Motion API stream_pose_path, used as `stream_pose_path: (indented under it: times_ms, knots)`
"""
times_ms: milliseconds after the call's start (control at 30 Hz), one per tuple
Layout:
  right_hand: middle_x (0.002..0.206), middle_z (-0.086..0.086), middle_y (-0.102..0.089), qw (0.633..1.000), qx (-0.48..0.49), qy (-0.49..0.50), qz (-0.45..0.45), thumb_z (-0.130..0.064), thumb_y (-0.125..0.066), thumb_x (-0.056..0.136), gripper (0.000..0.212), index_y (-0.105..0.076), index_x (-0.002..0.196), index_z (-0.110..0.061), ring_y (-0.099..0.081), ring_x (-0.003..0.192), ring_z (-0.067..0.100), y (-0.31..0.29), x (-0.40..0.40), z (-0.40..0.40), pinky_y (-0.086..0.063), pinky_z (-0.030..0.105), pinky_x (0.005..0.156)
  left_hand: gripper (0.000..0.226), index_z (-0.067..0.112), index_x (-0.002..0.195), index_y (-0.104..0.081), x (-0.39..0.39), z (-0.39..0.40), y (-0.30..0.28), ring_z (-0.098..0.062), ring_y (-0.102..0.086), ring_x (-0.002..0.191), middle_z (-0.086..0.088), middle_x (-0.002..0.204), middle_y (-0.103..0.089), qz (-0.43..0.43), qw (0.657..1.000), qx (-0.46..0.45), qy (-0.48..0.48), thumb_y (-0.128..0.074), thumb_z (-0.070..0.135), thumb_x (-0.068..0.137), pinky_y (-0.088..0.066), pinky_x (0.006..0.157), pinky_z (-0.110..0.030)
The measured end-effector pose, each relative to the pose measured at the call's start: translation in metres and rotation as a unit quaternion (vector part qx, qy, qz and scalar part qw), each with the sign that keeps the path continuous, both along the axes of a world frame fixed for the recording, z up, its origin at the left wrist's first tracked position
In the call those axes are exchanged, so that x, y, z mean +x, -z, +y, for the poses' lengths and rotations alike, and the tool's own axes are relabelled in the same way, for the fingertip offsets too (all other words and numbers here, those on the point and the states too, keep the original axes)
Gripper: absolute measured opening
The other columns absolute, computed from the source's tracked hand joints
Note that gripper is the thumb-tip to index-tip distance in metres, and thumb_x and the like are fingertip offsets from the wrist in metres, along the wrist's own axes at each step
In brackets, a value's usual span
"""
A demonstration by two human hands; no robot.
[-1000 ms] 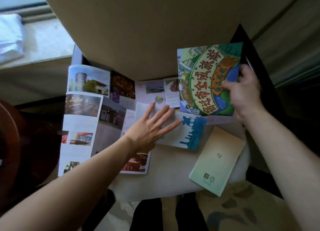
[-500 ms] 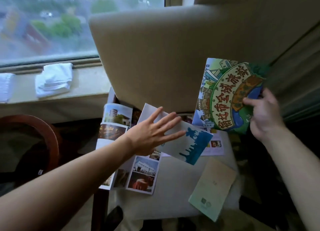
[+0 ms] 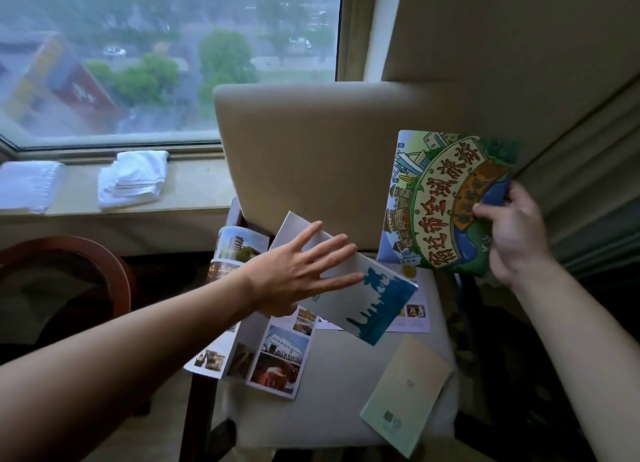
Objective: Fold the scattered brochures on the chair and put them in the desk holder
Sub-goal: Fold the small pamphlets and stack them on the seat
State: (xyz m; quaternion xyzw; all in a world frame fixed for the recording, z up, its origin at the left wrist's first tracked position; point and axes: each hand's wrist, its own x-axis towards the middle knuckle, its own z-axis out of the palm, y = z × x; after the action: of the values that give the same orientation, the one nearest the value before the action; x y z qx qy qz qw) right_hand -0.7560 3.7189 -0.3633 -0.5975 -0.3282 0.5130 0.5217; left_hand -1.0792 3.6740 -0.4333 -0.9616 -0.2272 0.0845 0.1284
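- Cream upholstery covers the chair, whose seat carries several loose brochures below a rain-blurred window.
- The unfolded photo brochure is partly hidden under the left forearm and the blue-printed sheet; its far panels droop over the seat's left edge, and the pictures on it are too small to read.
- Another pale leaflet shows only a corner, the rest covered.
- The left hand has its fingers spread flat on top of the white-and-blue brochure, thumb out of sight beneath; the sheet's long axis runs diagonally, blue end pointing down toward the right.
- The right hand pinches the right edge of the colourful illustrated map brochure, held raised and nearly upright before the chair back, long axis roughly vertical, leaning right.
- A closed pale-green booklet lies at the seat's front right corner, overhanging the edge, long axis tilted up-right.
- Two folded white towels rest on the windowsill.
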Motion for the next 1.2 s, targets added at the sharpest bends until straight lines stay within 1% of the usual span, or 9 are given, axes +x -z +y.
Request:
stream_pose_path:
  times_ms: [433, 667, 800, 933, 1000, 1067, 1100, 1133, 1200]
  knots:
    - [0.096, 0.002, -0.072, 0.992, -0.020, -0.113, -0.056, 0.011, -0.050, 0.093, 0.038, -0.063, 0.100, -0.024, -0.075, 0.076, 0.010, 0.000, -0.008, -0.001, -0.060, 0.026, 0.057, 0.121, 0.023, 0.160, -0.004, 0.002, 0.006, -0.017, -0.044, -0.014, 0.150, -0.024, 0.164, -0.010, 0.000, 1.000, 0.007, 0.017, -0.078, 0.044, 0.066, -0.012, 0.114, -0.070]
    - [0.101, 0.006, -0.071, 0.955, -0.077, -0.254, -0.129, 0.013, -0.053, 0.091, 0.040, -0.065, 0.101, -0.024, -0.072, 0.086, 0.018, 0.006, -0.022, 0.002, -0.061, 0.032, 0.067, 0.091, 0.022, 0.160, -0.011, 0.013, 0.011, -0.029, -0.041, -0.006, 0.151, -0.021, 0.165, -0.008, 0.045, 0.996, 0.010, 0.073, -0.044, 0.029, 0.075, -0.001, 0.117, -0.068]
    - [0.101, 0.008, -0.075, 0.936, -0.129, -0.300, -0.130, 0.016, -0.052, 0.089, 0.044, -0.067, 0.104, -0.023, -0.075, 0.085, 0.021, 0.014, -0.036, -0.004, -0.060, 0.033, 0.065, 0.095, 0.022, 0.160, -0.009, 0.025, 0.014, -0.037, -0.041, -0.005, 0.151, -0.020, 0.165, -0.007, 0.033, 0.995, 0.011, 0.095, -0.059, 0.025, 0.079, -0.004, 0.119, -0.066]
    - [0.094, 0.014, -0.077, 0.938, -0.160, -0.305, -0.049, 0.013, -0.050, 0.090, 0.043, -0.071, 0.110, -0.019, -0.075, 0.077, 0.029, 0.023, -0.047, -0.014, -0.059, 0.036, 0.057, 0.102, 0.022, 0.160, -0.007, 0.033, 0.018, -0.046, -0.039, 0.003, 0.153, -0.021, 0.166, -0.001, -0.055, 0.998, 0.013, 0.028, -0.065, 0.029, 0.077, -0.001, 0.120, -0.064]
    - [0.093, 0.019, -0.076, 0.951, -0.172, -0.257, 0.001, 0.010, -0.049, 0.091, 0.038, -0.071, 0.108, -0.015, -0.074, 0.072, 0.034, 0.029, -0.047, -0.017, -0.058, 0.038, 0.054, 0.112, 0.022, 0.160, -0.001, 0.035, 0.015, -0.044, -0.038, 0.007, 0.153, -0.020, 0.166, 0.002, -0.120, 0.987, 0.018, -0.103, -0.069, 0.034, 0.072, -0.002, 0.119, -0.067]
    - [0.094, 0.019, -0.077, 0.965, -0.178, -0.194, 0.017, 0.008, -0.049, 0.092, 0.034, -0.070, 0.106, -0.013, -0.074, 0.076, 0.037, 0.034, -0.047, -0.018, -0.061, 0.042, 0.061, 0.123, 0.026, 0.158, 0.007, 0.037, 0.004, -0.037, -0.034, 0.011, 0.153, -0.015, 0.167, 0.007, -0.219, 0.928, -0.041, -0.299, -0.078, 0.030, 0.070, -0.007, 0.118, -0.067]
    - [0.094, 0.017, -0.077, 0.969, -0.181, -0.166, 0.015, 0.007, -0.048, 0.093, 0.033, -0.070, 0.106, -0.013, -0.075, 0.080, 0.037, 0.036, -0.047, -0.018, -0.062, 0.045, 0.064, 0.121, 0.030, 0.157, 0.009, 0.038, -0.003, -0.034, -0.030, 0.006, 0.153, -0.009, 0.167, 0.005, -0.306, 0.856, -0.127, -0.397, -0.078, 0.024, 0.074, -0.014, 0.119, -0.064]
    - [0.094, 0.016, -0.077, 0.972, -0.184, -0.143, 0.012, 0.006, -0.046, 0.093, 0.032, -0.069, 0.106, -0.013, -0.075, 0.082, 0.037, 0.038, -0.049, -0.019, -0.062, 0.046, 0.065, 0.111, 0.035, 0.157, 0.004, 0.042, -0.009, -0.034, -0.026, -0.009, 0.153, -0.004, 0.167, -0.006, -0.404, 0.744, -0.243, -0.473, -0.075, 0.018, 0.080, -0.025, 0.119, -0.057]
    - [0.094, 0.016, -0.076, 0.974, -0.193, -0.116, 0.008, 0.005, -0.045, 0.094, 0.032, -0.068, 0.106, -0.013, -0.074, 0.082, 0.036, 0.041, -0.056, -0.021, -0.061, 0.047, 0.067, 0.074, 0.030, 0.155, -0.020, 0.053, -0.016, -0.031, -0.013, -0.051, 0.131, -0.004, 0.151, -0.044, -0.556, 0.471, -0.428, -0.534, -0.060, 0.016, 0.095, -0.052, 0.099, -0.044]
